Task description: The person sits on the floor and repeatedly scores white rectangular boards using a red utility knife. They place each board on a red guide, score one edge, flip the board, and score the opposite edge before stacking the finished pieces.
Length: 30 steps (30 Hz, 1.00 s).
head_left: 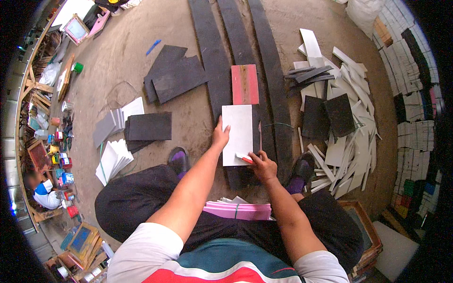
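White panel (237, 132), grasped at left edge by left hand (220, 137); red-and-white tool (244, 158) clenched in right hand (264, 166); green can (77, 68) far left, white sack (364, 15) far right, contents hidden

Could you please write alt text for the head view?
A person's left hand touches a white board, the right hand holding a red-and-white object over its near end. A red block lies beyond, heaped white strips at right.
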Motion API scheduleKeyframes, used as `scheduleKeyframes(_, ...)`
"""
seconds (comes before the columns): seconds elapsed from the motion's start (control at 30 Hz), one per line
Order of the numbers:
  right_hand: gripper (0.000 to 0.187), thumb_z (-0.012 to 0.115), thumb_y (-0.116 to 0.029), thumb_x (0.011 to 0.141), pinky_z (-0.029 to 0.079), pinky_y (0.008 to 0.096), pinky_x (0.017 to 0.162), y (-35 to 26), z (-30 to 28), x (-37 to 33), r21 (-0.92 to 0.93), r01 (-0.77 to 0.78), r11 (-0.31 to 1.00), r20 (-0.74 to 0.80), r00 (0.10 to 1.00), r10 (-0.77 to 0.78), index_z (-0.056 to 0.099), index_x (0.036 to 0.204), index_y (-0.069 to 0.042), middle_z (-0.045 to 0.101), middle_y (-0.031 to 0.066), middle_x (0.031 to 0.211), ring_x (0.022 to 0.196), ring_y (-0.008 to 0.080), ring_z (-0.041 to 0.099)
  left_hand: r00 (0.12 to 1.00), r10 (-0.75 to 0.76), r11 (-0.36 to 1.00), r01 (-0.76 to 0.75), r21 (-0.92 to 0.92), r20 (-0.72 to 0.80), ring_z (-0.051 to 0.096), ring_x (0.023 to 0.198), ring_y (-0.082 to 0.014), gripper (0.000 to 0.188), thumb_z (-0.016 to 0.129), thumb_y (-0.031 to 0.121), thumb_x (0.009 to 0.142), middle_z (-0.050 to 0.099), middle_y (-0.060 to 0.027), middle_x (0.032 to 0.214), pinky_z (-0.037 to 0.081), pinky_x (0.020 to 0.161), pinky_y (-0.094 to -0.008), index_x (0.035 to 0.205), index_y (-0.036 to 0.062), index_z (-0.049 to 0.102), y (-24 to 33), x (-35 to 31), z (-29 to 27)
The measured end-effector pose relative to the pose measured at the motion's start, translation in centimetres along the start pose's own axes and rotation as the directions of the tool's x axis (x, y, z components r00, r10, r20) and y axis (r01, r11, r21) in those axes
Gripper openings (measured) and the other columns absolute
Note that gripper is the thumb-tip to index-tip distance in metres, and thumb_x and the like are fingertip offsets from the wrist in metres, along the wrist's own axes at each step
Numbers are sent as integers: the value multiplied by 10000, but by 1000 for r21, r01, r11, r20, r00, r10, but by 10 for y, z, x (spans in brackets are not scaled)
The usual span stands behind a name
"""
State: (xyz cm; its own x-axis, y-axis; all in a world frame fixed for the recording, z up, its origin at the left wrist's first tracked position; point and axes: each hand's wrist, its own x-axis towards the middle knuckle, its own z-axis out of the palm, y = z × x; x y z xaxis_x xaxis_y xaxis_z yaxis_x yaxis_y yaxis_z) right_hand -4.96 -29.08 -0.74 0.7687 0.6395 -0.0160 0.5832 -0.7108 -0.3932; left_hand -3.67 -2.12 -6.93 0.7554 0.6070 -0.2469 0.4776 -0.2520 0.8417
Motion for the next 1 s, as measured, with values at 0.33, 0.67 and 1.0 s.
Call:
scheduleKeyframes(0.33,588,860,-418,733,569,433,666,-6,-17,8,45,-69,997,126,990,63,667,1286,-376,597,8,1226,844,279,728,998,-24,1000,24,0,63,616,1260,-336,739,704,274,948,621,-211,1380,467,1055,-415,1582,137,351,-1,5,-15)
scheduleKeyframes(0.67,587,856,-413,741,569,417,631,0,-4,4,9,-87,996,115,990,85,661,1294,-390,595,-5,1223,832,258,732,998,-21,1000,21,10,66,631,1239,-338,719,711,253,937,634,-217,1359,479,1043,-404,1565,127,387,7,2,-14)
scheduleKeyframes(1.0,716,890,-473,675,590,439,749,1,-13,6,152,-197,968,129,975,178,639,1336,-363,591,44,1274,978,302,714,1000,17,997,-17,-76,-4,604,1274,-352,725,731,166,908,604,-217,1403,456,1072,-402,1549,72,403,3,4,-6)
